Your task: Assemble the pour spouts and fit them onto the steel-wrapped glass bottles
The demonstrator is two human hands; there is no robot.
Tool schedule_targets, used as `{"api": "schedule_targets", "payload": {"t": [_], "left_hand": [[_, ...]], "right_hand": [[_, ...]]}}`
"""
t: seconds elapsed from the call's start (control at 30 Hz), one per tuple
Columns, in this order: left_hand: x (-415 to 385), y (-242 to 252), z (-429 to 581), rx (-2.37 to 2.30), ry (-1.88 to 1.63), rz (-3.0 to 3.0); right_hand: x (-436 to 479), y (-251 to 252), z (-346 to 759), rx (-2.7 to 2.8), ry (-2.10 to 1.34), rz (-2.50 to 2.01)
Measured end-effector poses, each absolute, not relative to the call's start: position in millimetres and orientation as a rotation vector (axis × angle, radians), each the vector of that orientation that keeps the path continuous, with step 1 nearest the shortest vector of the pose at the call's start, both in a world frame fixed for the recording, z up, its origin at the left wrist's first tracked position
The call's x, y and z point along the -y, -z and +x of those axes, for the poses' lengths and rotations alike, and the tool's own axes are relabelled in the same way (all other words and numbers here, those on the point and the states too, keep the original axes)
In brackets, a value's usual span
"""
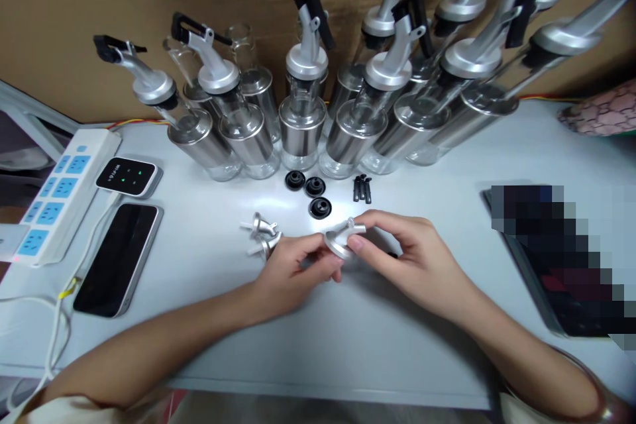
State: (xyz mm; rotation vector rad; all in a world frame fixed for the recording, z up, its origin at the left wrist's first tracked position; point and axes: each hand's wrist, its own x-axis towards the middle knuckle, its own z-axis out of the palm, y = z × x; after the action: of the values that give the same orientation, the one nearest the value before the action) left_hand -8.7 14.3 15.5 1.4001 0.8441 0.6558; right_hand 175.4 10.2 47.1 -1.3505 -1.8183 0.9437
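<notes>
Between my two hands is a silver pour spout (340, 242) with a wide round collar. My left hand (293, 266) is closed on the collar side, fingers curled under it. Thumb and fingers of my right hand (415, 248) pinch the narrow spout end. Two more silver spouts (263, 225) with pale tubes lie beside my left hand, one partly hidden by it. Just beyond my hands sit three round black stoppers (315, 187), and to their right is a small group of black levers (362, 189). A small dark piece shows partly under my right hand.
Glass bottles with steel bands (302, 129) and lever pourers stand in rows along the back cardboard. At left are a power strip (74, 185), a Wi-Fi device (128, 177), a phone (118, 260) and white cables. A dark tablet-like device (536, 265), partly pixelated, lies at right.
</notes>
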Motion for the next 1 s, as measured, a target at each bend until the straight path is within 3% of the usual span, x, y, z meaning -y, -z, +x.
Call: {"api": "schedule_targets", "payload": {"t": [0.37,1.0], "left_hand": [[-14.0,-14.0,-9.9,-0.804,-0.651,1.479],[-11.2,-15.8,-10.0,-0.855,-0.609,1.533]], "right_hand": [[-9.9,-45.2,174.2,1.672,-1.178,-1.421],[-11.0,-49.6,183.3,1.801,-0.972,-1.438]]}}
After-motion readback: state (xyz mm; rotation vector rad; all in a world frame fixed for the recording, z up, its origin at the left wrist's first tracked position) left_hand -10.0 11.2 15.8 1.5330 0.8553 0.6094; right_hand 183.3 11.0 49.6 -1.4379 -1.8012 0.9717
